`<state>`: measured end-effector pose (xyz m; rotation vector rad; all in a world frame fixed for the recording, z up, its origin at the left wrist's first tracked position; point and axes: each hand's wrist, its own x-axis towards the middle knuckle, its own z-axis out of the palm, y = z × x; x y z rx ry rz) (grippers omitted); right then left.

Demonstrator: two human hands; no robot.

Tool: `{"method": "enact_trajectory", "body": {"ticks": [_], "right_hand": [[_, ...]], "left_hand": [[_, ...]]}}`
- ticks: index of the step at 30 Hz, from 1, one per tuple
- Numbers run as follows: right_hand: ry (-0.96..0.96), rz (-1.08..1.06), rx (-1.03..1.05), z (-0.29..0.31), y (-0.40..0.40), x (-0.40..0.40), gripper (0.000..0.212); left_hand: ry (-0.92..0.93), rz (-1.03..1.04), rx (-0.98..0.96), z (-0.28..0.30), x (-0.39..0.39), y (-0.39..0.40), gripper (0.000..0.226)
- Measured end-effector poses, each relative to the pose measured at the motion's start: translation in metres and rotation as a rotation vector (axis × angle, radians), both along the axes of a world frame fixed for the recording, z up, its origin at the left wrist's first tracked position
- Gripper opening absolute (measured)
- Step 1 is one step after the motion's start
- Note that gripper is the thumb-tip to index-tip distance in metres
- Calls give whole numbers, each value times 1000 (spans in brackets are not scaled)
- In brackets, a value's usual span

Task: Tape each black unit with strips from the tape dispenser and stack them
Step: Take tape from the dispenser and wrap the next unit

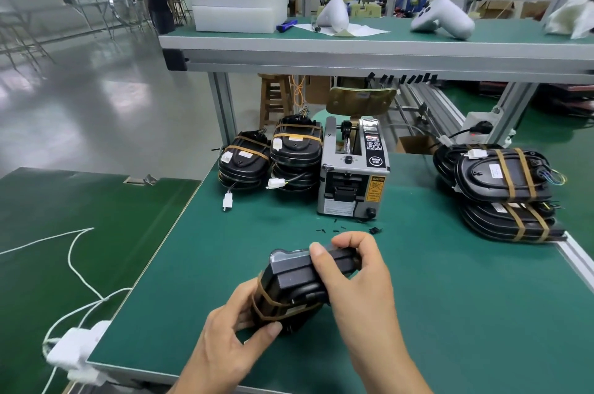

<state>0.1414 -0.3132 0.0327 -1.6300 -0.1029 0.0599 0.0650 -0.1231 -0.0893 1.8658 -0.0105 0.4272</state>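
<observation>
A black unit (294,284) is held just above the green table near its front edge, tilted, with brown tape strips around its lower end. My left hand (231,335) grips that taped lower end. My right hand (356,274) wraps over the unit's upper end. The grey tape dispenser (352,173) stands behind them at the table's middle. Two stacks of taped black units (295,152) with white connectors sit left of the dispenser. Another stack of taped units (504,181) lies at the right.
The green table (450,297) carries small black scraps (374,229) in front of the dispenser. A raised shelf (369,40) above holds white boxes and white housings. White cables and a power block (77,348) hang at the left edge. People stand in the far background.
</observation>
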Motion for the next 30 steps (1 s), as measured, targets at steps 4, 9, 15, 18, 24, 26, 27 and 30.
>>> {"method": "enact_trajectory", "body": {"ticks": [4,9,15,18,24,26,27,30], "right_hand": [[-5,-42,-3,-2,4,2,21],[-1,-84,26,-7,7,5,13],[57,67,203,-13,2,14,16],[48,183,236,-21,-8,15,30],[32,274,263,-39,-17,16,53],[33,286,167,-52,-21,15,47],[36,299,101,-59,-24,11,43],[-40,263,-108,-87,-38,3,43]], "left_hand": [[14,11,1,3,0,-1,62],[56,21,-21,8,1,-3,63],[105,70,-42,1,1,1,54],[142,100,-59,2,1,-1,54],[201,132,-150,17,2,-6,53],[217,160,-197,20,1,-4,44],[227,181,-224,21,1,-3,39],[246,290,-344,34,3,1,24]]}}
